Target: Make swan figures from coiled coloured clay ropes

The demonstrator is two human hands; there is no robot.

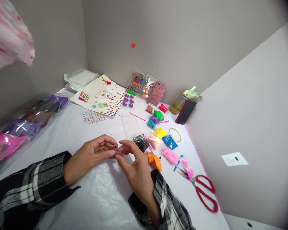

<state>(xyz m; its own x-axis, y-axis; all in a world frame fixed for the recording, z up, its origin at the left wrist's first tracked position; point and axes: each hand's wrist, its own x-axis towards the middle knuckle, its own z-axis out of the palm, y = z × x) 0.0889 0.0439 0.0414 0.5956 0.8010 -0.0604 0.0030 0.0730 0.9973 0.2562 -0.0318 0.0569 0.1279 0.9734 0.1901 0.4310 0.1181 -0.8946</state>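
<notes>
A small purplish-brown piece of clay (117, 152) is held between both hands over the white-covered table, its far end curled with a bit of orange. My left hand (91, 158) pinches it from the left with thumb and fingers. On the other side, the thumb and fingertips of my right hand (136, 167) close on its right end. Just beyond my right hand lie a black clay packet (140, 142) and an orange one (154, 161). A clear case (130, 126) lies flat beyond the hands.
Red-handled scissors (206, 193) lie at the right near a pink packet (171, 156). More clay packets, a bottle (182, 100) and a phone (186, 111) stand behind. Decorated cases (147, 87) lean on the wall. Left are a sticker sheet (94, 117) and plastic bags (24, 127).
</notes>
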